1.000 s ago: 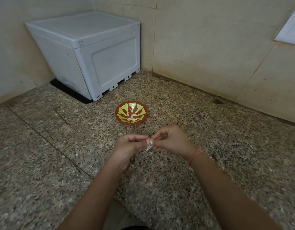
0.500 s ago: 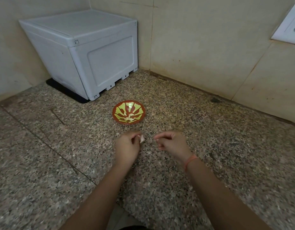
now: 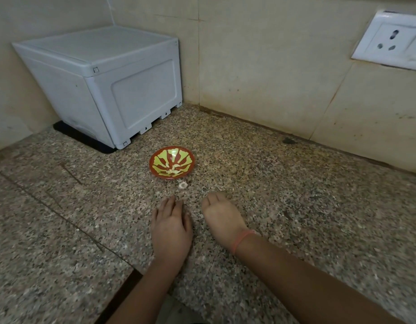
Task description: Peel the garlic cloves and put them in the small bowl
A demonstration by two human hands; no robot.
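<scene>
The small bowl (image 3: 155, 168), red with a yellow-green pattern, stands on the granite counter with pale peeled garlic cloves (image 3: 173, 171) inside. A small white garlic piece (image 3: 183, 184) lies on the counter just in front of the bowl; I cannot tell whether it is clove or skin. My left hand (image 3: 170, 228) lies palm down on the counter, fingers pointing at the bowl, holding nothing. My right hand (image 3: 222, 216) rests beside it with its back up. Its fingers are tucked under and hidden, so anything in them is out of sight.
A white plastic box (image 3: 104, 83) on a black mat fills the back left corner. Tiled walls close the back and left. A white wall socket (image 3: 393, 40) sits at the upper right. A seam (image 3: 69, 220) crosses the counter on the left.
Both hands have dropped onto the counter and drawn apart. The garlic piece that my left hand pinched is gone from it, and a white piece now lies in front of the bowl.
</scene>
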